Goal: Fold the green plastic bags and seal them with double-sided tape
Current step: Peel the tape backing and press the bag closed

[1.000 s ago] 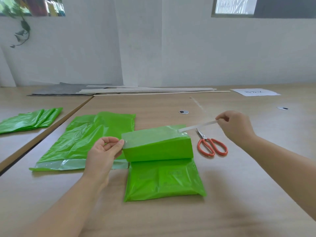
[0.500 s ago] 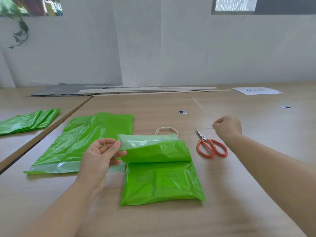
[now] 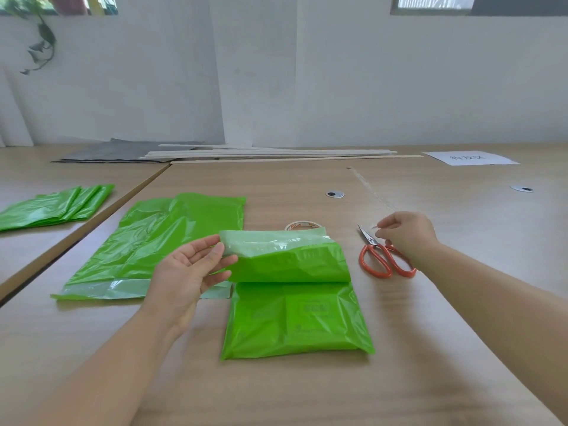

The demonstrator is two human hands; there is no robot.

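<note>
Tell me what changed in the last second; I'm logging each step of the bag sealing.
The right hand pulled the white strip clear of the green flap and came down by the scissors, still pinching it. The flap sagged, uncovering the tape roll. The left hand still holds the flap's corner; scissors unmoved.

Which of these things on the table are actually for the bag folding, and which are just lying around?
For the job: folded green bag, its flap held by the left hand; tape roll; scissors; flat green bag; pile of green bags.
Just lying about: paper sheet; wooden strips; grey sheet.
</note>
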